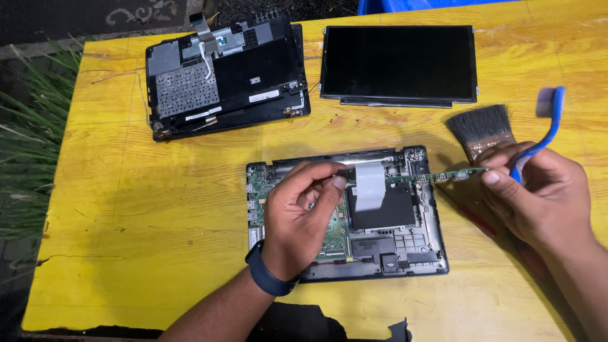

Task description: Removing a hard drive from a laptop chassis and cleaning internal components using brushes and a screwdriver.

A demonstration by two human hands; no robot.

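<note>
— Left hand (303, 212), wearing a dark wristband (269, 273), is seen from the head camera with thumb and fingertips pinched together on the near end of a narrow green circuit strip (443, 174). What is held by the other one?

— The far end of that strip is nipped by the thumb of the right hand (538, 190), and a blue-handled brush (546, 130) is clamped in the same hand, its head blurred. So the strip is held between both hands, lifted just above the opened laptop base (347, 212).

— Which step is judged to be in hand?

— Cleaning, most likely: the small board appears to have been raised clear of the base so that it can be brushed. A steady pinch at the left end would be called for, with light strokes, since the strip is thin and a white ribbon cable (370, 185) lies just beneath it.

— And the surroundings?

— A worn yellow wooden worktop (126, 209) is shown, cracked at its near left edge. A detached screen panel (399, 63) is laid at the back, with a keyboard cover (225, 73) turned underside up beside it. A wide flat paintbrush (484, 130) is lying near the right hand. Grass (31, 158) is visible to the left, and dark ground beyond; it looks like an outdoor spot at night.
</note>
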